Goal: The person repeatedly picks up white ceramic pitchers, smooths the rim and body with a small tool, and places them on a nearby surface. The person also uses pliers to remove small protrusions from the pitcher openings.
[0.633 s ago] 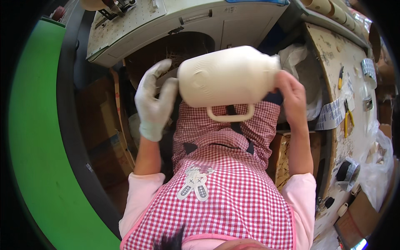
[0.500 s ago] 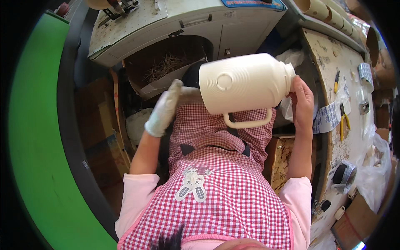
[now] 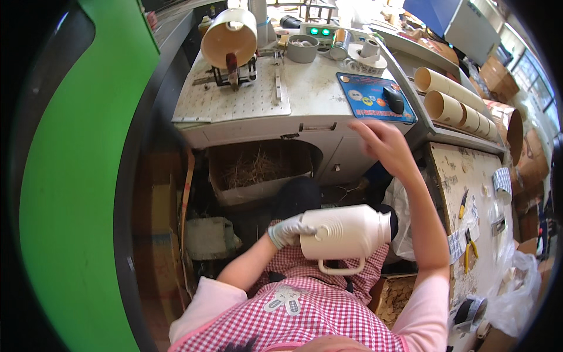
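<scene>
Jug point(image 3: 343, 232) in LH point(image 3: 288, 231); RH point(image 3: 387, 148) apart

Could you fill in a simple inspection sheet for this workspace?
Surface: white workbench, scuffed and stained.
Item in hand: cream handled jug, lying sideways.
Clutter: yellow-handled pliers and clear plastic bag at right; straw-like scraps boxed beneath the workbench.
Hands: gloved left hand grips the jug's base end; bare right hand raised, nothing visible in it.
Cables: nothing clearly seen.
Surroundings: green panel at left.
</scene>
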A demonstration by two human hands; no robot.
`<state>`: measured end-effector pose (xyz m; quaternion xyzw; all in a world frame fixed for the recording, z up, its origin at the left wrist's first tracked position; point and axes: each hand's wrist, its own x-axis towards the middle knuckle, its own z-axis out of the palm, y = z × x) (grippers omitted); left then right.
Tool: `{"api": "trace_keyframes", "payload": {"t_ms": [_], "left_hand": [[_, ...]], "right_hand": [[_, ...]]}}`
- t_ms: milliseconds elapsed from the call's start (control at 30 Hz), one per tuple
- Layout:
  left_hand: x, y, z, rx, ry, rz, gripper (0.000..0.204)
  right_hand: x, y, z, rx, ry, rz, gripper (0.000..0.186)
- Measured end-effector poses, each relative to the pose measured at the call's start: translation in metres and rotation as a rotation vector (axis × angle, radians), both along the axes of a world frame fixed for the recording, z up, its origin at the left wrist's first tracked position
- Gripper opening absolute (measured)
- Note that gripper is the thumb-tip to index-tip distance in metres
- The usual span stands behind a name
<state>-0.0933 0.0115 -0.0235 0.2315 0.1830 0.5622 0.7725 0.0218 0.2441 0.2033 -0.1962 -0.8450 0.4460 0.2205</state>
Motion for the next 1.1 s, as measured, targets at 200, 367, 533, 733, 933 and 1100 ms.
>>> {"api": "trace_keyframes", "payload": {"t_ms": [200, 367, 533, 733, 933, 1100], "left_hand": [[-0.007, -0.02, -0.049, -0.108, -0.011, 0.006, 0.083], [-0.011, -0.025, -0.044, -0.17, 0.004, 0.054, 0.077], [-0.014, -0.023, -0.045, -0.211, -0.004, 0.03, 0.078], [-0.015, -0.022, -0.046, -0.232, -0.002, 0.011, 0.079], [-0.013, -0.006, -0.041, -0.274, -0.001, -0.009, 0.077], [-0.008, 0.005, -0.044, -0.307, 0.058, -0.034, 0.077]], "right_hand": [[-0.263, 0.038, 0.038, 0.656, 0.152, -0.028, 0.086], [-0.375, 0.049, 0.049, 0.812, -0.185, -0.056, 0.032], [-0.344, 0.102, 0.04, 0.551, 0.213, -0.209, 0.02], [-0.102, 0.253, 0.042, -0.204, 0.429, -0.428, 0.039], [0.106, 0.318, 0.023, -0.367, 0.237, -0.733, 0.021], [0.15, 0.334, -0.008, -0.417, 0.129, -0.864, 0.019]]}}
